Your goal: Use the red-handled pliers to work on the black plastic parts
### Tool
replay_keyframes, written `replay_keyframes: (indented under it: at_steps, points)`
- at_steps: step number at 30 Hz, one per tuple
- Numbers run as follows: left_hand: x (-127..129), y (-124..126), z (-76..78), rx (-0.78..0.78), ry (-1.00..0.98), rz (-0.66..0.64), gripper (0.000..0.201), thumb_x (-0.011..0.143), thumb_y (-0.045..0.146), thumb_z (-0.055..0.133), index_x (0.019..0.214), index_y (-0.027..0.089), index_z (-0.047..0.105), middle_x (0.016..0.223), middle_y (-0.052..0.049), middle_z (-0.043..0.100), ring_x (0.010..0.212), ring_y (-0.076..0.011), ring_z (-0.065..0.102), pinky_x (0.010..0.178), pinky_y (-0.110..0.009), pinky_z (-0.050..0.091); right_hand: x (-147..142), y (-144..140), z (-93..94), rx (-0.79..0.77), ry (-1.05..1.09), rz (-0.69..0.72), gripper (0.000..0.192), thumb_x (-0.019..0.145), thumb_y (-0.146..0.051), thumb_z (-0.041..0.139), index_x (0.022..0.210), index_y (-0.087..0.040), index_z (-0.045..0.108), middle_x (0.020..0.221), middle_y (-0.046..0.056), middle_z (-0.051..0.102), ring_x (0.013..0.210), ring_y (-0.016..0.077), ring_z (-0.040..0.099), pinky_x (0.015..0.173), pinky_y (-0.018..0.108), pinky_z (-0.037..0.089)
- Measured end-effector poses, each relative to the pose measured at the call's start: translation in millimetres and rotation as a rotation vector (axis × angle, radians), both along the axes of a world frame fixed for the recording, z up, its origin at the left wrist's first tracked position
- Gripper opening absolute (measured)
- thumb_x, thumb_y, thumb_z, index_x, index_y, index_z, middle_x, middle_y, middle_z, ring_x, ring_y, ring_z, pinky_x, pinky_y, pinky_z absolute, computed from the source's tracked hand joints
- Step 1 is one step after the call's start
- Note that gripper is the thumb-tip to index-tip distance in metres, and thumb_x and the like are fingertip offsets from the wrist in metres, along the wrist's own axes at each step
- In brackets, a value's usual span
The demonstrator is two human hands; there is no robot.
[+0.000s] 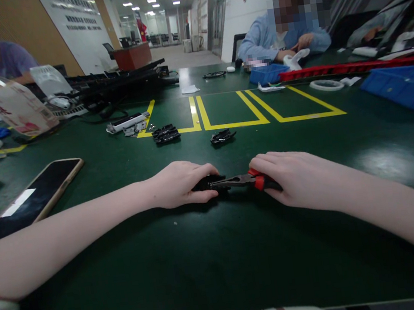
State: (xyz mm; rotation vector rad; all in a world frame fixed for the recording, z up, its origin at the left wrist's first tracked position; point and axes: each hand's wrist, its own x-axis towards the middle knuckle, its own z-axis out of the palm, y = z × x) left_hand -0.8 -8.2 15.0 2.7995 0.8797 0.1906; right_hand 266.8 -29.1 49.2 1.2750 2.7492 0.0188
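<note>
a: right hand (pixel 301 181) wraps the pliers (pixel 238 181) by their red handles, low on the green counter (pixel 220 264).
b: left hand (pixel 180 184) pins a small black part (pixel 206 181) at the nose. looks stiff, light, probably slippery; hold its flat sides.

Both bare forearms stretch forward and angle inward, the left hand (pixel 180 184) and right hand (pixel 289 180) lying palm-down, knuckles up, fingers (pixel 264 160) curled closed, nearly meeting at centre.

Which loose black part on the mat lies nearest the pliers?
The right-hand black part, alone just below the yellow lines, straight beyond the pliers. The other part lies further left, up by the yellow corner.
</note>
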Motion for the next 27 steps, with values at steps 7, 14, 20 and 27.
replay_keyframes:
  at_steps: [7,14,20,27]
  points:
    - [-1,0,-0.5,0.001,-0.018,-0.012,0.039,0.098,0.046,0.052,0.125,0.018,0.056,0.094,-0.005,0.069,0.079,-0.0182,0.064,0.068,-0.025,0.046,-1,-2,2.9,-0.001,-0.031,-0.012,0.029,0.076,-0.016,0.066,0.104,-0.017,0.061,0.102,0.012,0.07,0.091,0.0283,0.068,0.078,0.041,0.055]
    - [2,-2,2.3,0.003,0.0,-0.008,0.041,0.098,0.047,0.052,0.125,0.017,0.056,0.095,-0.007,0.07,0.08,-0.019,0.065,0.069,-0.027,0.047,0,-3,8.6,0.002,-0.055,-0.019,0.033,0.075,-0.015,0.067,0.108,-0.017,0.063,0.105,0.013,0.071,0.094,0.0296,0.069,0.082,0.042,0.055]
    - [1,-1,1.0,-0.002,-0.01,-0.019,0.041,0.098,0.048,0.051,0.126,0.018,0.056,0.095,-0.007,0.07,0.081,-0.0182,0.065,0.07,-0.026,0.048,1,-4,10.1,-0.005,-0.057,-0.01,0.034,0.075,-0.015,0.067,0.108,-0.016,0.063,0.105,0.012,0.071,0.094,0.0299,0.069,0.083,0.044,0.055]
    - [0,0,-0.7,-0.005,-0.011,-0.026,0.041,0.098,0.048,0.051,0.127,0.019,0.055,0.098,-0.007,0.07,0.084,-0.0194,0.066,0.071,-0.027,0.048,4,-6,6.6,0.034,-0.02,0.025,0.029,0.075,-0.018,0.064,0.103,-0.018,0.062,0.101,0.011,0.071,0.09,0.0282,0.069,0.078,0.041,0.056]
